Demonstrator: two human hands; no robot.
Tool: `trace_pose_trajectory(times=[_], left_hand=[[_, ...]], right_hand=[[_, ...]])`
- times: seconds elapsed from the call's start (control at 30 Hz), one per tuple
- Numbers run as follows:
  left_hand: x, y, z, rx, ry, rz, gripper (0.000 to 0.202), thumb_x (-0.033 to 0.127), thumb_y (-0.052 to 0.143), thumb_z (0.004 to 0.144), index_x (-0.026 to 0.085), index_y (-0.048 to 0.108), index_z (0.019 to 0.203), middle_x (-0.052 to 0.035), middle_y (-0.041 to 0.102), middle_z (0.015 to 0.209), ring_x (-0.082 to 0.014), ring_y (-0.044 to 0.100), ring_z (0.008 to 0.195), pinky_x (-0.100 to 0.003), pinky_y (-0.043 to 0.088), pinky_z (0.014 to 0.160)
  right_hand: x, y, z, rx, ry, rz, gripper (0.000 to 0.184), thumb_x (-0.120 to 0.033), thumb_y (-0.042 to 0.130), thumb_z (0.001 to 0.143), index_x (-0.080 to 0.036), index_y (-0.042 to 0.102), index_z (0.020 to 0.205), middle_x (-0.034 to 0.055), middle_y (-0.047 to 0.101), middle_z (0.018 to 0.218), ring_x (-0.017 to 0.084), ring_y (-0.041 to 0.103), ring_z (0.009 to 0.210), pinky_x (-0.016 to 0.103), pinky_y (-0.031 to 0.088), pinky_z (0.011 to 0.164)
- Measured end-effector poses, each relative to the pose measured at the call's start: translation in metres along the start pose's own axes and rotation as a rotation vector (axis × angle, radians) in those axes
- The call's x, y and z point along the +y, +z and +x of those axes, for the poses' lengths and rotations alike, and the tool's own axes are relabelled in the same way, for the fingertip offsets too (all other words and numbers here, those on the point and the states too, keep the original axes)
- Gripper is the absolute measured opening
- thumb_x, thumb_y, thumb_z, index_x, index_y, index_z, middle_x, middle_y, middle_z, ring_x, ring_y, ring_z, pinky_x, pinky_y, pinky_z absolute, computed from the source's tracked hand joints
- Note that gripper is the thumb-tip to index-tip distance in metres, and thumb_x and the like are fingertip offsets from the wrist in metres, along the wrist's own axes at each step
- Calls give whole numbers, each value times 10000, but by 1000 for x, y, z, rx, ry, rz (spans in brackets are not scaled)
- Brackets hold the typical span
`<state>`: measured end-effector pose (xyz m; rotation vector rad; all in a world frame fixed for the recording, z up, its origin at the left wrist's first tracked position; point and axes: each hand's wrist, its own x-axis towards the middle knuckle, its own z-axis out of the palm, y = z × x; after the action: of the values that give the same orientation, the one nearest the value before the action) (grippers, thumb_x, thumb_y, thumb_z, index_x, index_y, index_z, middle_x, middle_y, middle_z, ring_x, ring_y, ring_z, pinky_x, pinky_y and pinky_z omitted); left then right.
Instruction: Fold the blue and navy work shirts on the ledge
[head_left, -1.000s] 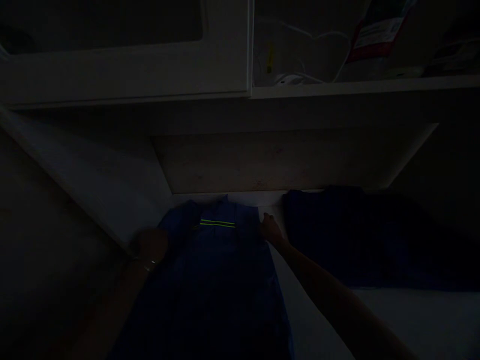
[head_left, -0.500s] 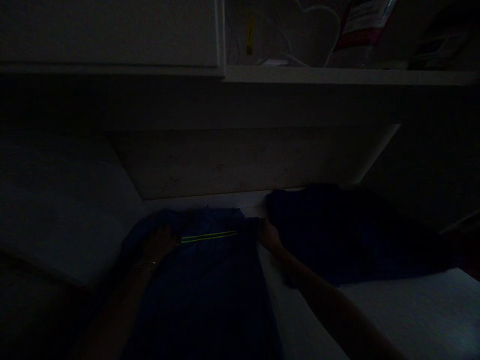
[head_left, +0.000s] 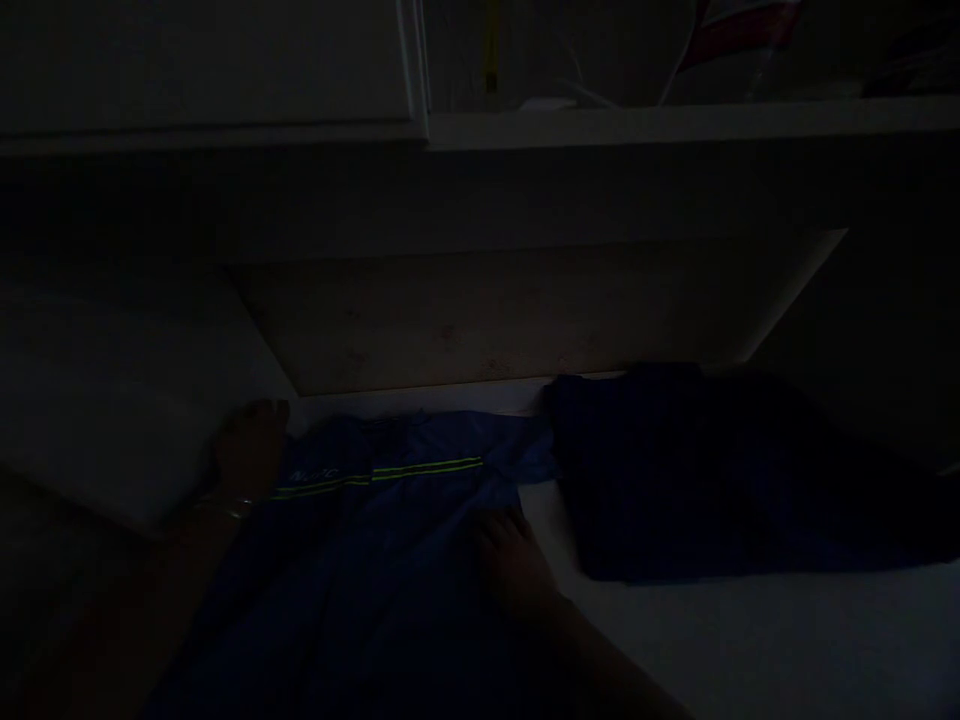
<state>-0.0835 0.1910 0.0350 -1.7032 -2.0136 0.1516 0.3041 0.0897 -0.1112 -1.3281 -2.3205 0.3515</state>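
Note:
The scene is very dark. A blue garment [head_left: 405,540] with a neon-yellow stripe [head_left: 427,468] lies spread on a pale surface in front of me. My left hand [head_left: 251,450], with a bracelet at the wrist, rests at the garment's upper left corner; its fingers look stretched out. My right hand [head_left: 510,560] lies flat on the garment's right side, below the stripe's end. Nothing shows inside either hand.
A second dark blue folded cloth [head_left: 712,480] lies to the right on the same pale surface [head_left: 787,640]. A low wall panel [head_left: 487,320] closes the back. Above runs a white shelf [head_left: 675,120] with cables and a red-and-white package [head_left: 739,20].
My left hand moved out to the garment's upper left corner. My right hand came back from the collar's right end and now lies on the cloth. The stripe now stretches wider.

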Motion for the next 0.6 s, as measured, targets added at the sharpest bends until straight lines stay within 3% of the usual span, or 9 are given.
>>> trace_pose_trajectory(times=[0.07, 0.17, 0.3, 0.37, 0.43, 0.53, 0.6], left_hand=[[0, -9, 3, 23, 17, 33, 483, 100, 249, 940, 56, 482, 1361, -262, 534, 1265, -420, 525, 1137, -547, 459, 873], [21, -2, 10, -72, 135, -27, 453, 62, 289, 920, 50, 565, 1278, -244, 555, 1286, -400, 507, 1186, -576, 396, 973], [56, 27, 40, -252, 290, -203, 332, 144, 551, 866, 152, 648, 1184, -114, 621, 1302, -266, 570, 1175, -406, 440, 992], [67, 37, 61, -296, 240, -274, 281, 221, 546, 907, 135, 646, 1155, -93, 669, 1221, -214, 625, 1088, -372, 474, 952], [72, 43, 80, -321, 162, -328, 317, 268, 418, 976, 116, 648, 1132, -115, 690, 1184, -203, 656, 1039, -369, 492, 916], [75, 48, 94, -361, 113, -390, 417, 312, 338, 970, 127, 691, 1091, -172, 705, 1183, -247, 677, 1048, -365, 494, 890], [77, 55, 96, -394, 126, -416, 428, 431, 460, 892, 133, 724, 1050, -199, 717, 1160, -307, 685, 1036, -385, 502, 867]], right_hand=[[-8, 2, 0, -73, 6, -1, 385, -232, 479, 967, -315, 578, 1330, 20, 586, 1396, 230, 476, 1305, 513, 177, 1191], [-11, -4, 2, -105, 45, 2, 375, -228, 464, 973, -315, 591, 1315, 7, 610, 1366, 225, 502, 1259, 491, 191, 1172], [-15, -7, 5, -123, 67, -32, 292, -209, 505, 930, -276, 664, 1165, 19, 678, 1202, 233, 557, 1101, 421, 359, 1030], [-16, -5, 6, -110, 92, -49, 253, -214, 508, 926, -272, 668, 1114, 19, 685, 1138, 238, 558, 1055, 410, 393, 965], [-16, -1, 7, -95, 97, -68, 236, -228, 497, 939, -267, 657, 1107, 23, 681, 1113, 246, 553, 1046, 426, 390, 959], [-15, 1, 9, -94, 67, -90, 219, -250, 498, 948, -256, 639, 1116, 35, 673, 1104, 252, 547, 1038, 449, 381, 965], [-14, 1, 10, -89, 70, -94, 203, -248, 505, 945, -254, 634, 1102, 33, 669, 1099, 247, 545, 1028, 444, 383, 958]])
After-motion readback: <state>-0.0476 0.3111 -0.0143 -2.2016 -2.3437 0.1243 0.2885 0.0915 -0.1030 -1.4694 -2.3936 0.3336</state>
